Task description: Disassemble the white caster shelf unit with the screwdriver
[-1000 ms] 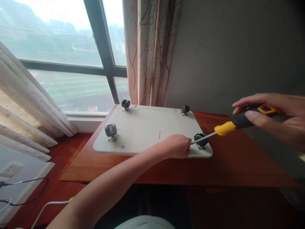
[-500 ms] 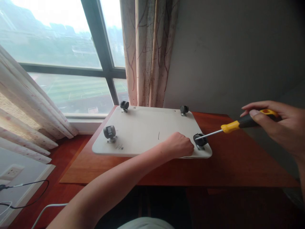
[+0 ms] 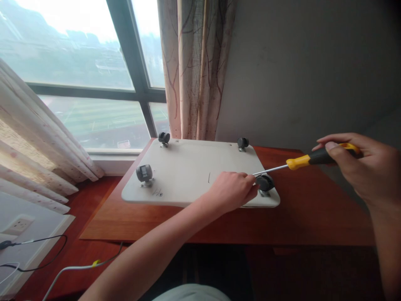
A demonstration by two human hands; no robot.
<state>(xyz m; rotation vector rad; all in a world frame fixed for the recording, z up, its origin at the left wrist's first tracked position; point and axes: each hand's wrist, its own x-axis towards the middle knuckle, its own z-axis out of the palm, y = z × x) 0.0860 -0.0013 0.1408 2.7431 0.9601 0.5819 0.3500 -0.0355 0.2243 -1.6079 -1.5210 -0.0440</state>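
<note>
A white board (image 3: 188,167) lies on the reddish wooden table, with black casters standing up near its corners. My left hand (image 3: 235,190) is closed beside the near right caster (image 3: 265,182); whatever its fingers pinch is hidden. My right hand (image 3: 365,165) grips a yellow and black screwdriver (image 3: 319,157) by the handle. The metal shaft points left across the top of that caster, and its tip reaches my left fingers. The far right caster (image 3: 242,143), far left caster (image 3: 163,139) and near left caster (image 3: 144,174) are untouched.
The wooden table (image 3: 313,209) extends to the right of the board. Behind are a window, a curtain (image 3: 197,71) and a grey wall. Cables (image 3: 73,267) and a wall socket (image 3: 20,225) are at lower left.
The screwdriver has shifted left and slightly up, its tip moving from the near right caster to my left fingers. My left hand has risen slightly and its fingers have changed pose.
</note>
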